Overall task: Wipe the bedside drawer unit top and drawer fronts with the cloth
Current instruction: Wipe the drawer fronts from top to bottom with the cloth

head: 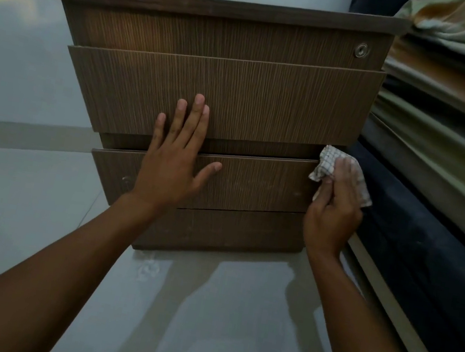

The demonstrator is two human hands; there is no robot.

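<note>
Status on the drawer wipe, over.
Left hand flat on drawer fronts. Right hand holds cloth at right edge of lower drawer. Bed close on right.

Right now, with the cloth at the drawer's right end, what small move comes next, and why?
Probably sweep the cloth leftward along the third drawer front: the right hand holds it bunched at that front's right end, the rest looks unwiped, and the left hand lies flat, bracing the unit.

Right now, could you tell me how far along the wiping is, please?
Done: no surface looks visibly wiped; I cannot tell. In hand: the right hand grips the cloth at the right end of the third drawer front; the left hand lies flat on the fronts. Left: probably the bottom front.
</note>
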